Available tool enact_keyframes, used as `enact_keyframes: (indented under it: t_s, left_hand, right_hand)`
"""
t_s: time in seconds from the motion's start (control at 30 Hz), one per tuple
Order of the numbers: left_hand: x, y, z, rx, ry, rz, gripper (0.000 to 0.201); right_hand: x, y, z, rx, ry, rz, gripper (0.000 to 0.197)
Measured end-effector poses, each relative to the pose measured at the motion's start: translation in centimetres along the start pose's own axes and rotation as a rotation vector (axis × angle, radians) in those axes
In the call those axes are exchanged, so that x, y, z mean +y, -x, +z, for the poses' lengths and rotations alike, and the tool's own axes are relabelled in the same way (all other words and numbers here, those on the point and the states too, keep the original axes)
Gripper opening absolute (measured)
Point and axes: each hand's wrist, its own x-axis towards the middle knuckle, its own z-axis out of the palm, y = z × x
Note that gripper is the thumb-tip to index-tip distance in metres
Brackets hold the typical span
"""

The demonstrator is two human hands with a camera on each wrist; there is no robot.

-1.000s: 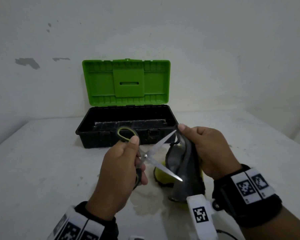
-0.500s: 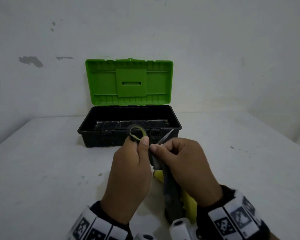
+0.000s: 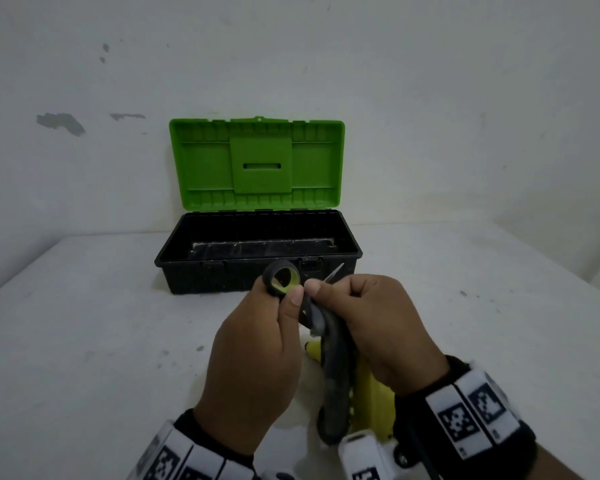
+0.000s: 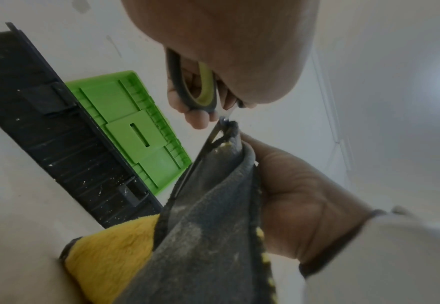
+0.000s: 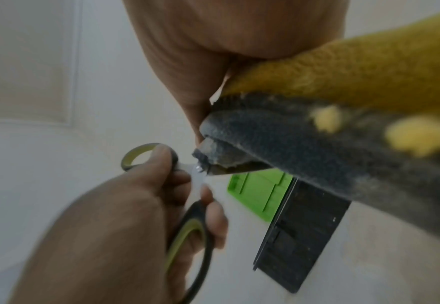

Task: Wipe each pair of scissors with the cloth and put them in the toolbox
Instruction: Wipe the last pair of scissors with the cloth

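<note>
Your right hand (image 3: 374,327) has closed in, pinching the cloth (image 3: 336,382) round the blade base; your left hand (image 3: 257,358) grips the scissors (image 3: 283,279) above the worktop (image 3: 84,341): wiping underway.

A second ago the right hand (image 3: 378,327) held the grey-and-yellow cloth (image 3: 336,379) at one blade tip of the open scissors (image 3: 284,280), clear of the left hand (image 3: 253,355). Now it has slid up to the pivot, its thumb meeting the left thumb, and the cloth wraps one blade; only the other blade's tip shows. The upper handle ring has tilted towards the toolbox (image 3: 222,275).
</note>
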Motion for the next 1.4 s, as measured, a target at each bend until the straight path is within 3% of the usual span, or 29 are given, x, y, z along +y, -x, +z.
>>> enact_keyframes:
  t_s: [0.07, 0.17, 0.27, 0.4, 0.5, 0.6, 0.73, 0.9, 1.07, 1.17, 1.27, 1.4]
  left_hand:
    - [0.1, 0.0, 0.0, 0.008, -0.018, 0.02, 0.026]
    - [0.0, 0.0, 0.0, 0.015, -0.058, 0.06, 0.024]
    - [-0.1, 0.1, -0.2, 0.029, -0.106, 0.109, 0.036]
    - [0.2, 0.0, -0.6, 0.026, -0.194, 0.155, 0.042]
    - [0.1, 0.1, -0.9, 0.027, -0.213, 0.183, 0.047]
    - [-0.1, 0.2, -0.9, 0.026, -0.221, 0.222, 0.046]
    - [-0.1, 0.1, -0.8, 0.018, -0.233, 0.257, 0.045]
    - [-0.6, 0.1, -1.0, 0.019, -0.246, 0.296, 0.044]
    - [-0.8, 0.1, -1.3, 0.01, -0.246, 0.343, 0.046]
    - [-0.9, 0.0, -1.5, 0.018, -0.247, 0.351, 0.048]
    - [-1.0, 0.0, -1.8, 0.015, -0.237, 0.387, 0.041]
    - [-1.1, -0.1, -1.9, -0.001, -0.251, 0.377, 0.03]
  right_hand:
    - [0.2, -0.6, -0.5, 0.047, -0.046, 0.002, 0.046]
    - [0.2, 0.0, -0.2, -0.004, -0.016, -0.003, 0.043]
    - [0.0, 0.4, -0.1, -0.069, 0.007, 0.012, 0.038]
    - [0.4, -1.1, -0.6, 0.049, -0.07, 0.007, 0.049]
    - [0.4, -0.5, -0.2, 0.004, -0.079, 0.017, 0.046]
    - [0.1, -0.2, -0.2, -0.037, -0.078, 0.026, 0.042]
    - [0.4, -1.4, -0.8, 0.061, -0.143, 0.026, 0.044]
    - [0.1, -0.2, -0.3, -0.033, -0.095, 0.028, 0.044]
    - [0.3, -1.3, -0.9, 0.068, -0.124, 0.03, 0.044]
    - [0.1, -0.3, -0.3, -0.004, -0.111, 0.021, 0.043]
    - [-0.2, -0.2, -0.4, -0.04, -0.116, 0.02, 0.042]
    - [-0.1, -2.1, -1.5, 0.056, -0.136, 0.049, 0.041]
